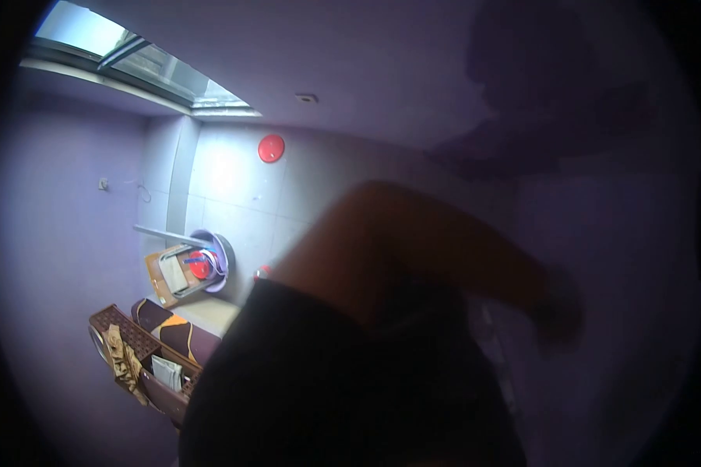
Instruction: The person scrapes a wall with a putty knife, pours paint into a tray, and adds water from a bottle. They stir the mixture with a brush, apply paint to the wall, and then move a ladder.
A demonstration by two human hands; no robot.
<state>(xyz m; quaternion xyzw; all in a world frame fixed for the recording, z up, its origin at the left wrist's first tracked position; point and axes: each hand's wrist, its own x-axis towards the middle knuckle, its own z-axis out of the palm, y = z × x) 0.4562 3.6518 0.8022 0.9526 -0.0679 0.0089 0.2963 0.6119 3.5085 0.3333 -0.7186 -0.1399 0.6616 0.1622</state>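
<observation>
A bare bent arm, dark and blurred, comes out of a dark sleeve (304, 311) and crosses toward the right. It looks like my left arm, with the elbow pointing forward. At its far end is my left hand (559, 313), a dim smear close to the purple wall (631, 233). Its fingers do not show, nor whether anything is in them. Dark clothing (350, 397) fills the bottom middle. My right hand is not to be seen.
Left of my arm, a purple tub (216, 285) stands by a cardboard box (162, 282) and a metal-framed thing. A red round object (271, 149) lies on the tiled floor (234, 198). Lower left are a brown woven rack (125, 328) with cloth and a patterned cushion (181, 335). A window (167, 74) is upper left.
</observation>
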